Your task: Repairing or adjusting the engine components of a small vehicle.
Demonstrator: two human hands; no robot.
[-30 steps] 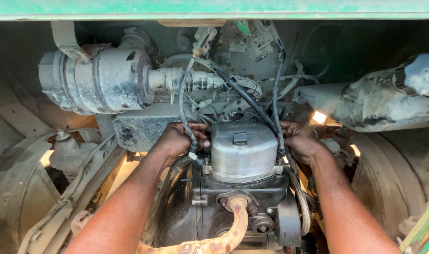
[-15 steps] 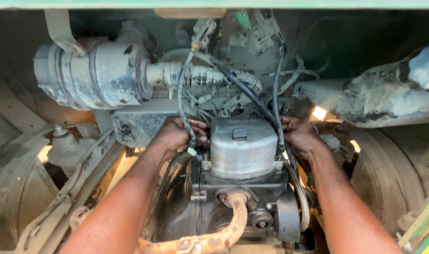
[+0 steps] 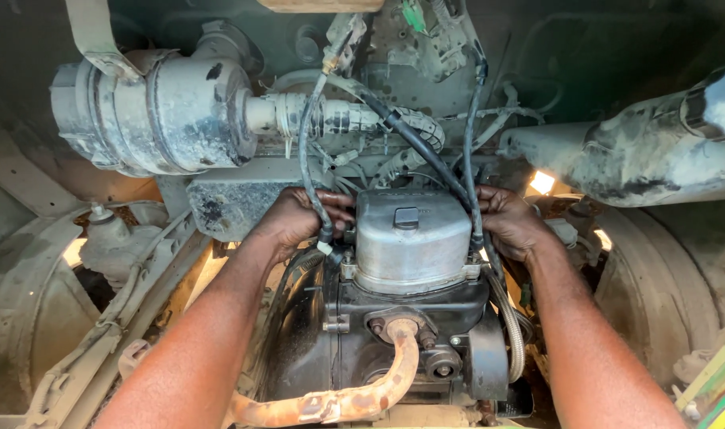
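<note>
Both hands barely shifted, left hand (image 3: 299,218) and right hand (image 3: 509,221) flank grey cover (image 3: 411,238) — grips hidden, cannot tell.

cover: a dull grey, rounded metal engine cover (image 3: 411,242) with a small dark cap is sitting upright atop the black engine block (image 3: 394,342), flanked by black hoses (image 3: 467,171).

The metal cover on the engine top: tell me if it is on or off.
On. The metal cover sits squarely on the black engine block, with the left hand and right hand at its sides.
</note>
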